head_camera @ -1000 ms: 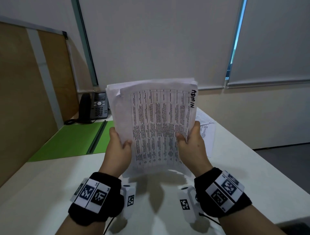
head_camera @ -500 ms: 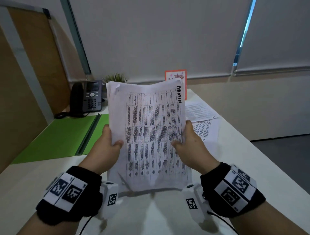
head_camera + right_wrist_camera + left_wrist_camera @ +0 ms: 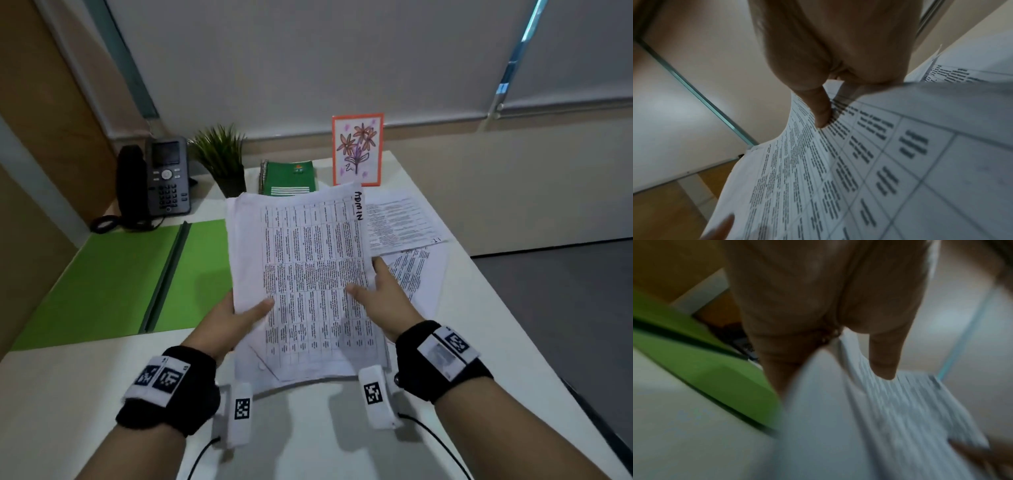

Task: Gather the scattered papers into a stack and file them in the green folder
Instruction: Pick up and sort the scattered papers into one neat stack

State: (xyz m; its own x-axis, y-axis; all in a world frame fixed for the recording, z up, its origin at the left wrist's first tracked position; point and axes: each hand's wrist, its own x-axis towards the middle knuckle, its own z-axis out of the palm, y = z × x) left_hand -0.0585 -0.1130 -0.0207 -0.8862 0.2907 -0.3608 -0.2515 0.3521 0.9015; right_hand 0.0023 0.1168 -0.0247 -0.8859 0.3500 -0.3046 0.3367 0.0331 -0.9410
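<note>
I hold a stack of printed papers (image 3: 308,274) tilted over the white desk (image 3: 85,394), its top sheet marked "ADMIN". My left hand (image 3: 236,315) grips the stack's left edge, thumb on top, fingers underneath. My right hand (image 3: 380,298) holds the right edge, thumb pressed on the top sheet (image 3: 859,162). The green folder (image 3: 113,274) lies open flat on the desk to the left; the blurred left wrist view shows the green folder (image 3: 715,378) beside the stack (image 3: 879,418). Two loose sheets (image 3: 404,222) lie on the desk right of the stack, one partly under my right hand.
A desk phone (image 3: 161,181), a small potted plant (image 3: 222,161), a green spiral notebook (image 3: 289,178) and an orange-framed flower drawing (image 3: 357,150) stand along the back of the desk. A wooden partition (image 3: 41,137) borders the left; the desk's right edge drops to the floor.
The stack has come down from upright in front of me to a low tilt near the desk. My view has tipped downward, revealing the plant, notebook and drawing. Both hands keep their hold.
</note>
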